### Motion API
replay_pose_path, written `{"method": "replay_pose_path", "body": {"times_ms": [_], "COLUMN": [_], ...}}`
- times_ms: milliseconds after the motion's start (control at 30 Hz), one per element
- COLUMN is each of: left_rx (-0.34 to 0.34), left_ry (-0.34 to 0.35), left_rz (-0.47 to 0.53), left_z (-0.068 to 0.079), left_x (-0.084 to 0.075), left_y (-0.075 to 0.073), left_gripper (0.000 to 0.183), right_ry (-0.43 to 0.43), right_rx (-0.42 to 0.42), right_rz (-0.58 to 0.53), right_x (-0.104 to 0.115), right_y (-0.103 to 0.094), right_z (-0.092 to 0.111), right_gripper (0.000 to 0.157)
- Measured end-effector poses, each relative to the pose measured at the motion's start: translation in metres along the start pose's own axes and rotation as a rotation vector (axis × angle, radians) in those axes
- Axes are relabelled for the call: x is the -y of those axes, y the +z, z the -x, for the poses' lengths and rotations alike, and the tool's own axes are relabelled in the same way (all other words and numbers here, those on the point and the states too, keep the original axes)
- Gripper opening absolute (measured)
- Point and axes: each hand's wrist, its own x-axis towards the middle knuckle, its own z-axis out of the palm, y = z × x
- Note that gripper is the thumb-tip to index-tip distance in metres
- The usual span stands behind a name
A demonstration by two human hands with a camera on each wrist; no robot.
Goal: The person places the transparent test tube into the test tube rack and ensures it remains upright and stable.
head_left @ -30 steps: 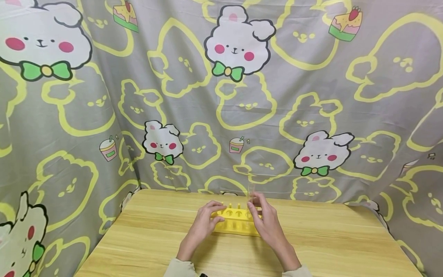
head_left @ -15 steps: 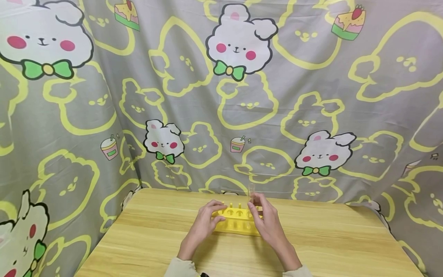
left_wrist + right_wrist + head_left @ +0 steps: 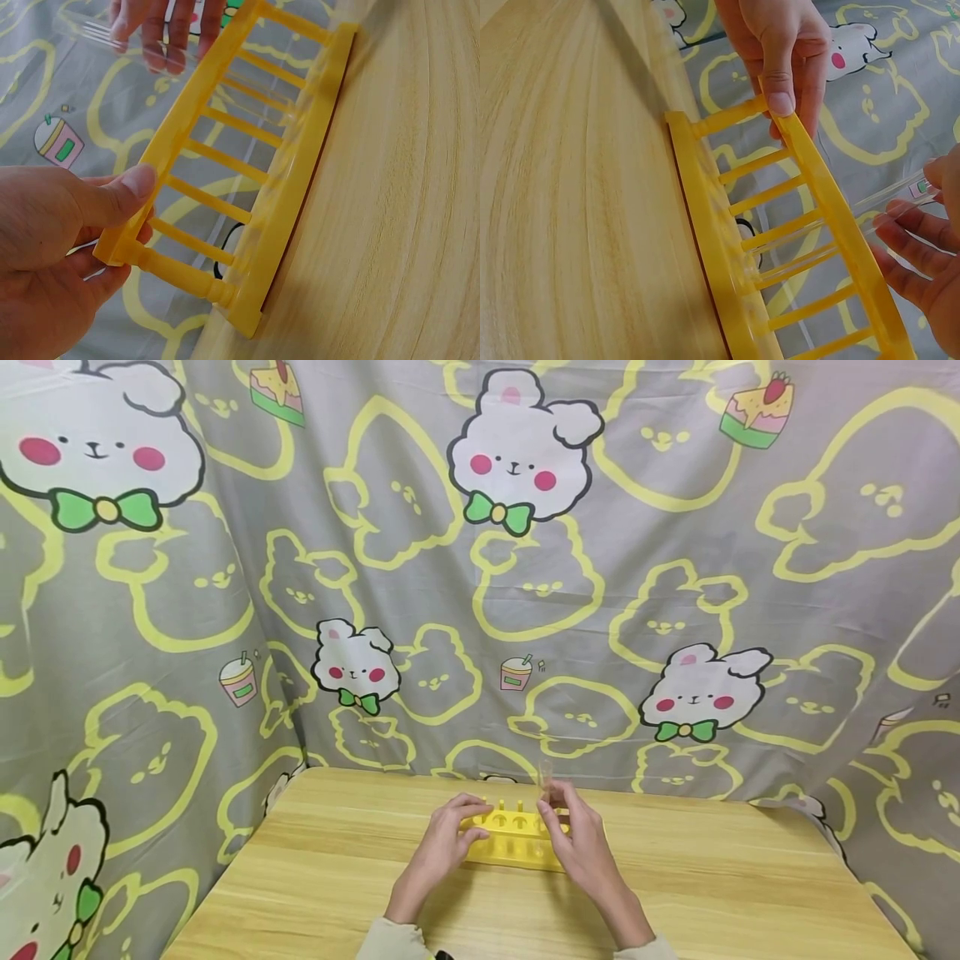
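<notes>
A yellow test tube rack point(image 3: 513, 862) stands on the table, with a row of round holes in its upper tier. My left hand point(image 3: 442, 839) grips the rack's left end; in the left wrist view its thumb point(image 3: 135, 184) presses the top tier and the fingers curl beneath. A clear test tube point(image 3: 546, 772) stands in a hole towards the rack's right side, passing through the top tier down to the base. My right hand point(image 3: 583, 839) pinches its upper part between thumb and fingers. In the right wrist view the tube point(image 3: 889, 196) rises out of the rack into those fingers.
Short yellow pegs point(image 3: 501, 806) stick up along the rack's back edge. The wooden table point(image 3: 322, 860) extends to both sides. Behind it hangs a grey curtain point(image 3: 420, 610) printed with white bunnies and yellow outlines, and more of it closes off the left and right sides.
</notes>
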Motion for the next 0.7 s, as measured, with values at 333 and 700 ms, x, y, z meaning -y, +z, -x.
{"method": "replay_pose_path", "body": {"times_ms": [333, 700], "left_rx": [0.015, 0.016], "left_ry": [-0.012, -0.019], "left_rz": [0.004, 0.014], "left_z": [-0.0006, -0.0002], "left_x": [0.0002, 0.0004], "left_y": [-0.0002, -0.0005], "left_gripper": [0.035, 0.036], "right_ry": [-0.027, -0.017], "right_rx": [-0.016, -0.008], "right_rz": [0.021, 0.033], "right_x": [-0.0029, -0.0053], "right_y": [0.0012, 0.0033], "right_z": [0.0015, 0.0035], "right_gripper": [0.018, 0.016]}}
